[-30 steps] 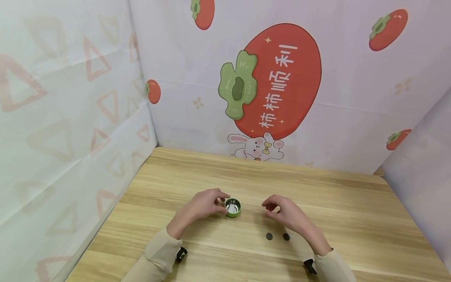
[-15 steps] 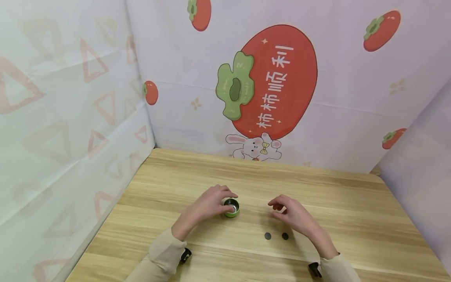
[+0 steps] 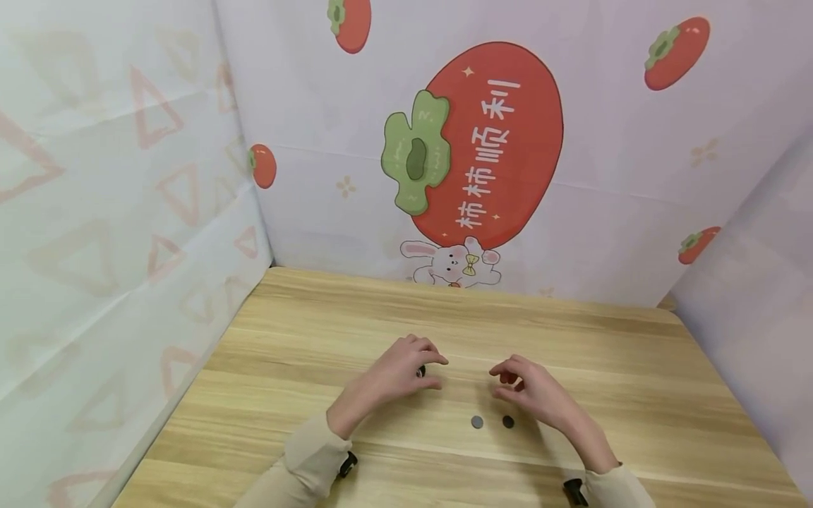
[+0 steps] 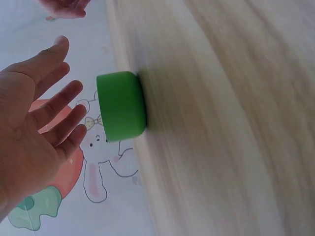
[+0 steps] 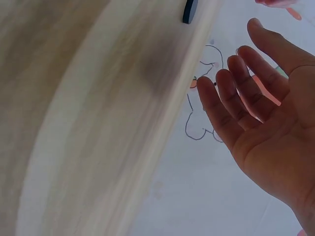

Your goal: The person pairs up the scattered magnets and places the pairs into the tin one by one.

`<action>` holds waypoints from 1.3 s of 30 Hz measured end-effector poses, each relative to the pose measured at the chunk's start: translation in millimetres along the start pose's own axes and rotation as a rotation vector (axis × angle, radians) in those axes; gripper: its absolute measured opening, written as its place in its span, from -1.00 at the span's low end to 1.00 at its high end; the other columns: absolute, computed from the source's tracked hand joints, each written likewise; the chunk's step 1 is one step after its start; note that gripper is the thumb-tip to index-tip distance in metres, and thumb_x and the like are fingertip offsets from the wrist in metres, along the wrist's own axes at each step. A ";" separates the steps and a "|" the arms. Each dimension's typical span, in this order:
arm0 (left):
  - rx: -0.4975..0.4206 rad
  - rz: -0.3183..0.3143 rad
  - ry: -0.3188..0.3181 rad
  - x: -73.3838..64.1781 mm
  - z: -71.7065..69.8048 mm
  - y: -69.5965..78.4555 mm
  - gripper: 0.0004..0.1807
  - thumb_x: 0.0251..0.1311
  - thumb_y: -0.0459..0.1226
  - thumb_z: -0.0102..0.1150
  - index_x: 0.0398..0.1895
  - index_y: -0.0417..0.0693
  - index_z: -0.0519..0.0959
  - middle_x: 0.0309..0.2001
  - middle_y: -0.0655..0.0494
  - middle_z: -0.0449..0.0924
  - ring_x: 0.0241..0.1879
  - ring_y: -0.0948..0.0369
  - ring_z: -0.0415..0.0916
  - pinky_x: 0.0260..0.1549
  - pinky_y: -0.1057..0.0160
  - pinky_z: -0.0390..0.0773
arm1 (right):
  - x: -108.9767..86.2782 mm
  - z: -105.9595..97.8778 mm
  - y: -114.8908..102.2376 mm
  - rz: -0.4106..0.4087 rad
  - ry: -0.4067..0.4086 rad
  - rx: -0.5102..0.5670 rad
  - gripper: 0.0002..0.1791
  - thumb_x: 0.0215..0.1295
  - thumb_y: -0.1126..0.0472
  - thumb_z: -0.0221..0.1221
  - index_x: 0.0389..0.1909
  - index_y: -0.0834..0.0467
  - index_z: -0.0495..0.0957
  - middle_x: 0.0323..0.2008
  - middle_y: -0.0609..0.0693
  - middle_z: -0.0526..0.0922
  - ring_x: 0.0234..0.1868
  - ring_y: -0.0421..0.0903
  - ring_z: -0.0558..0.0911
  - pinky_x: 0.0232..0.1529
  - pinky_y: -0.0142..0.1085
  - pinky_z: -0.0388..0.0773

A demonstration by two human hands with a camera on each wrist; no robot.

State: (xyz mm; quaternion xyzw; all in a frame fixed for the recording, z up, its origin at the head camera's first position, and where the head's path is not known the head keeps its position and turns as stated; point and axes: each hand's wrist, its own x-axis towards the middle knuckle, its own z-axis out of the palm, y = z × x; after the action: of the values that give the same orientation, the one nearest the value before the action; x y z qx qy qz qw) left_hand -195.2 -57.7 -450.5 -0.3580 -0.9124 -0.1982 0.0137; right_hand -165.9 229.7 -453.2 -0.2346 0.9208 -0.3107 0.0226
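Observation:
A small green cup [image 4: 121, 106] with a plain outer wall stands upright on the table in the left wrist view. My left hand [image 3: 401, 368] hovers over it with relaxed fingers spread apart from the thumb, gripping nothing. From the head view the hand hides most of the cup; only a dark bit of its inside [image 3: 421, 371] shows between thumb and fingers. My right hand [image 3: 533, 395] hangs over the table to the right, fingers loosely bent and holding nothing. Just below it lie a grey round disc [image 3: 477, 422] and a darker disc [image 3: 508, 422], side by side.
The wood-grain table [image 3: 356, 303] meets a white back wall [image 3: 330, 226] printed with a big red persimmon and a rabbit. Another printed wall [image 3: 127, 310] closes off the left, and a pale one [image 3: 756, 296] the right.
My left hand has moved right, from beside the cup to over it, now covering most of it. The right hand has shifted slightly right. The camera view has turned a little.

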 end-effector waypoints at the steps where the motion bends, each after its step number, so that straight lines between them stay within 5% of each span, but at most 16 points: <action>1: -0.001 0.003 -0.004 0.7 1.6 1.2 -0.60 0.18 0.00 0.36 0.08 0.14 0.68 0.02 0.17 0.62 0.05 0.15 0.45 0.10 0.16 0.44 | -1.3 0.0 1.2 -0.003 -0.002 -0.004 -0.74 0.22 0.20 0.36 -0.09 0.17 0.66 -0.26 -0.04 0.61 -0.27 -0.26 0.52 -0.26 -0.35 0.61; 8: -0.020 0.038 -0.043 7.1 7.3 15.1 -0.61 0.18 0.00 0.36 0.06 0.14 0.69 0.02 0.21 0.60 0.02 0.18 0.41 0.07 0.24 0.41 | -11.9 -1.2 9.0 -0.018 -0.020 -0.037 -0.72 0.18 0.19 0.39 -0.10 0.15 0.64 -0.40 -0.15 0.48 -0.41 -0.34 0.41 -0.37 -0.43 0.44; 17: -0.073 0.048 -0.191 16.2 20.7 30.9 -0.60 0.18 0.00 0.36 0.06 0.13 0.69 0.00 0.24 0.59 -0.12 0.32 0.41 -0.12 0.41 0.43 | -23.7 -7.1 14.4 -0.003 -0.051 -0.058 -0.71 0.16 0.15 0.40 -0.11 0.11 0.65 -0.37 -0.15 0.47 -0.35 -0.29 0.43 -0.34 -0.40 0.41; 23: -0.084 0.025 -0.198 21.0 26.6 37.8 -0.64 0.18 -0.02 0.36 0.02 0.14 0.70 -0.09 0.28 0.59 -0.19 0.39 0.41 -0.19 0.46 0.44 | -28.4 -7.3 16.0 0.036 -0.086 -0.093 -0.69 0.13 0.12 0.42 -0.11 0.08 0.66 -0.36 -0.18 0.46 -0.33 -0.29 0.42 -0.32 -0.42 0.40; 39: -0.054 0.073 -0.262 30.7 47.7 46.3 -0.83 0.15 0.00 0.38 -0.19 0.33 0.77 -0.27 0.37 0.47 -0.37 0.45 0.33 -0.43 0.49 0.36 | -38.3 -9.2 22.1 -0.019 -0.136 -0.071 -0.74 0.15 0.12 0.41 -0.12 0.01 0.68 -0.39 -0.17 0.47 -0.38 -0.29 0.40 -0.36 -0.45 0.35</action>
State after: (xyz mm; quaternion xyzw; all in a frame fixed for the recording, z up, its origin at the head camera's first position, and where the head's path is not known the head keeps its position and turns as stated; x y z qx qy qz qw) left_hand -181.9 10.7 -473.0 -0.4138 -0.8872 -0.1734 -0.1080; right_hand -142.8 267.3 -462.7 -0.2644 0.9254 -0.2613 0.0740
